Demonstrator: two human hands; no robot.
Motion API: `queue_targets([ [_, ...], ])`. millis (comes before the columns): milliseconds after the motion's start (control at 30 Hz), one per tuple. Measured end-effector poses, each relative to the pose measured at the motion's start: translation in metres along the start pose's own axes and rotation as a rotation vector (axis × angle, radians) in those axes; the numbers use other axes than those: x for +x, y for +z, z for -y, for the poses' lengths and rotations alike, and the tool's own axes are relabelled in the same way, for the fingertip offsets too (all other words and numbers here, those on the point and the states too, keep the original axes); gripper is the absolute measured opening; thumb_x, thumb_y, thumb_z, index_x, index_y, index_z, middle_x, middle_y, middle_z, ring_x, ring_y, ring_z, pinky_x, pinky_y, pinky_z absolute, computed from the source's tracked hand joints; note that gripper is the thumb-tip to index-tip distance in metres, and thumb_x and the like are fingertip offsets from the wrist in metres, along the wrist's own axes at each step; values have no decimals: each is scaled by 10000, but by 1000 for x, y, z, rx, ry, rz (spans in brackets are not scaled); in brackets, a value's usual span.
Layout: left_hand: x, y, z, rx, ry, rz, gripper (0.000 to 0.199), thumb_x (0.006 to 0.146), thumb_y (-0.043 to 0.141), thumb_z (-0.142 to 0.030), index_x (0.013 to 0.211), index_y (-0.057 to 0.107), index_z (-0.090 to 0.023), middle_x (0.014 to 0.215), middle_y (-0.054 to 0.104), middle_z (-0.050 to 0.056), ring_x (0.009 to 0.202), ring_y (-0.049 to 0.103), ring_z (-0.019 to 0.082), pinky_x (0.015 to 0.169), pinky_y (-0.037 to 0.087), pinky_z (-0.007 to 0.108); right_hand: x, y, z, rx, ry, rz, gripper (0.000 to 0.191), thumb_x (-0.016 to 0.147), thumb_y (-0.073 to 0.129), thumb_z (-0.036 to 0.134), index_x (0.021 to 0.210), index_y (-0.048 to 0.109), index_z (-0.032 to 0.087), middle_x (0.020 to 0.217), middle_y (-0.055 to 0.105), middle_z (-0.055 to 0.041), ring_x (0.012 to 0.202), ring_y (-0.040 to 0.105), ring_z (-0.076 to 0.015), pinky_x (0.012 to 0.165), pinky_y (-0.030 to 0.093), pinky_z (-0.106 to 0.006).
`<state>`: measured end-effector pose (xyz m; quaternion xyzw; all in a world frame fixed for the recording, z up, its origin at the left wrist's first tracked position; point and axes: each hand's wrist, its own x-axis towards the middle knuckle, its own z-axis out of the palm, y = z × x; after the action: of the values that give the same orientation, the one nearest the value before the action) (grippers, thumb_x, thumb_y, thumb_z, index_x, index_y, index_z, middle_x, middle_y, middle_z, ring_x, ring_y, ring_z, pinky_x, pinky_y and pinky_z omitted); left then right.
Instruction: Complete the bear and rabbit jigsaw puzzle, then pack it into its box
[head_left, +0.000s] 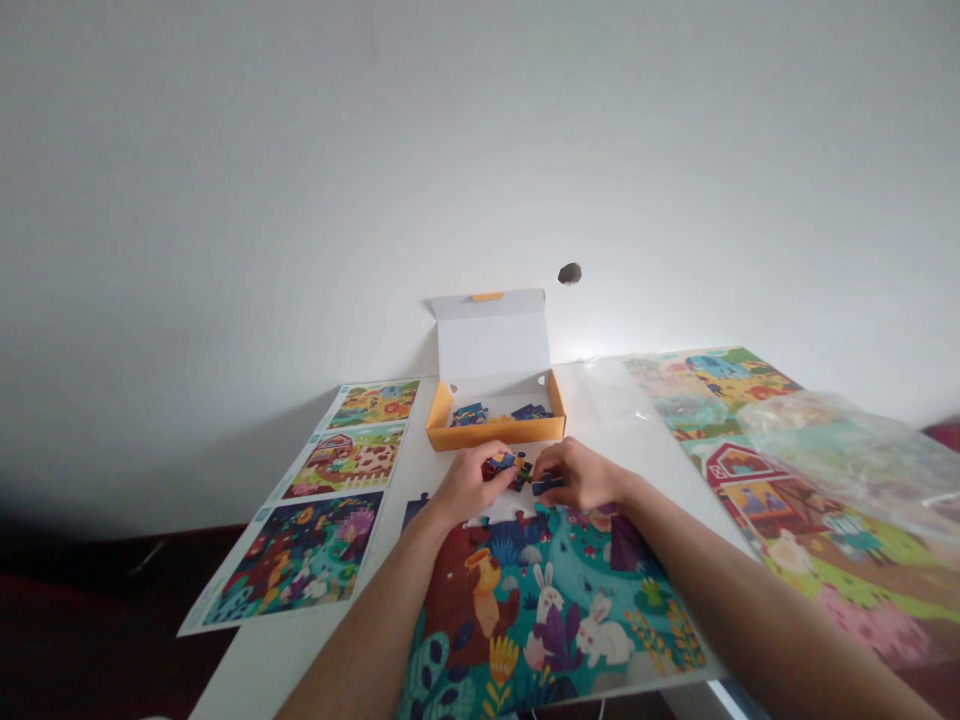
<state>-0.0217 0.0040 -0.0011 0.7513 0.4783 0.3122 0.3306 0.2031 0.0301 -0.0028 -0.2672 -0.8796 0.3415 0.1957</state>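
My left hand (471,482) and my right hand (579,475) meet in front of an orange cardboard box (495,433), just above a partly joined jigsaw puzzle (540,610) showing a bear and white rabbits. The left fingers pinch a dark jigsaw piece (501,464) with orange and blue patches. A dark blue jigsaw piece (547,486) lies in the right fingertips. The two pieces sit close together, and my fingers hide much of them. Several loose pieces (470,414) lie in the box.
The box's white lid (491,335) stands open against a white wall. Three picture sheets (300,556) lie at the left of the white table (259,670). A large barnyard puzzle picture (780,540) and a clear plastic bag (840,450) are at the right.
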Motion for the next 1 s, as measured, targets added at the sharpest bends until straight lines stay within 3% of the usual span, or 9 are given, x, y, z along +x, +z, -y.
queue_targets([
  [300, 4, 0, 1, 25, 33, -31, 189, 796, 610, -303, 928, 666, -182, 789, 696, 21, 609, 623, 143, 547, 471, 221, 3, 0, 26, -234, -70, 160, 199, 624, 600, 157, 822, 586, 176, 731, 590, 1, 633, 490, -122, 587, 370, -217],
  [633, 4, -2, -4, -8, 12, -39, 170, 780, 630, -316, 863, 674, -174, 729, 682, 25, 585, 607, 148, 498, 438, 212, -3, -5, 32, -214, 6, 71, 131, 701, 608, 205, 832, 598, 192, 648, 569, 19, 541, 435, -105, 535, 330, -218],
  [800, 3, 0, 0, -41, -25, -23, 200, 782, 628, -327, 900, 664, -171, 683, 658, 7, 491, 561, 114, 457, 407, 200, -2, -5, 32, -210, -12, -18, 164, 734, 601, 194, 897, 596, 196, 691, 592, 10, 575, 462, -110, 564, 347, -220],
  [1000, 3, 0, 3, -231, -48, 22, 286, 858, 534, -424, 917, 600, -152, 637, 575, -22, 384, 498, 75, 384, 360, 182, 8, 14, 20, -148, 104, -329, 133, 820, 608, 285, 891, 561, 182, 759, 607, -13, 659, 527, -126, 616, 392, -231],
])
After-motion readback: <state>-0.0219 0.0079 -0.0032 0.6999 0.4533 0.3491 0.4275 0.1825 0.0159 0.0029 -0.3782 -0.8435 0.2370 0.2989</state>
